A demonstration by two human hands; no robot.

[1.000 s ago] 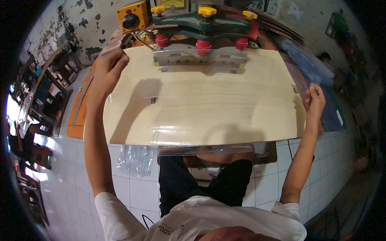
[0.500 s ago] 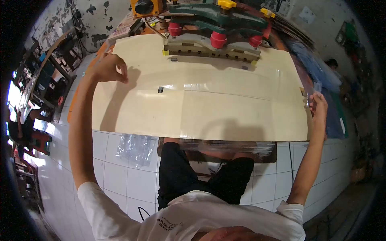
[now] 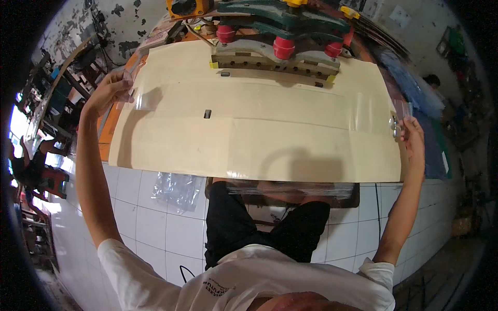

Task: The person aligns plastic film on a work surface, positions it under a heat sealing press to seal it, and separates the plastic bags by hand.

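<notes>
A cream-coloured board [image 3: 181,140] covers the bench in front of me, with clear plastic film [image 3: 290,135] lying over part of it. My left hand [image 3: 113,90] is raised at the board's left edge, its fingers closed on a small piece of clear plastic [image 3: 144,99]. At the right edge my right hand [image 3: 413,136] pinches clear plastic [image 3: 403,110]. Beyond the board's middle stands a green press [image 3: 280,19] with red knobs [image 3: 284,47] and a metal bar [image 3: 275,65]. Small dark marks [image 3: 207,114] show on the board.
An orange switch box [image 3: 187,7] stands at the back left. Blue-tinted plastic sheets [image 3: 415,96] lie at the right. A clear plastic bag [image 3: 177,192] is below the front edge. One person [image 3: 431,80] is at the far right, another [image 3: 31,160] at the far left.
The view has shifted relative to the press. My left hand has moved left and now has clear plastic in its fingers. My right hand stays at the right edge, still pinching plastic.
</notes>
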